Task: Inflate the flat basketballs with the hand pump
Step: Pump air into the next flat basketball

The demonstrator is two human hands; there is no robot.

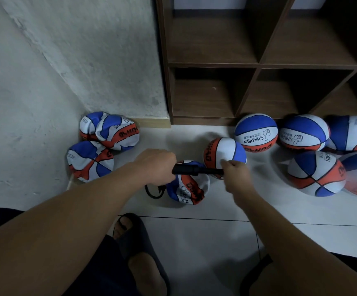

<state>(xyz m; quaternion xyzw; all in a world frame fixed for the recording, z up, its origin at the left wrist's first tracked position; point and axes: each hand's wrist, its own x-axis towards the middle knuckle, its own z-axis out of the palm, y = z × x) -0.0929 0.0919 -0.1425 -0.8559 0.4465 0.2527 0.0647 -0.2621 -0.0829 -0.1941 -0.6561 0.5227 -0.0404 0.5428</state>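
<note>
While the left hand [155,165] grips one end of the hand pump [196,169] at frame centre, the right hand [234,170] closes round the other end, probably so one end is steadied as the other works the stroke. Just below lies a flat ball [189,185], the black hose [153,192] looping beside it; the needle joint is hidden. Crumpled balls [100,146] wait at centre left — round ones [256,132] sit right, below the wooden shelf [258,65], likely sorted as finished.

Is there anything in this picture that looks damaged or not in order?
Nothing looks damaged. Three crumpled red, white and blue basketballs lie flat in the wall corner, and a fourth lies under the black hand pump. They are only uninflated.
</note>
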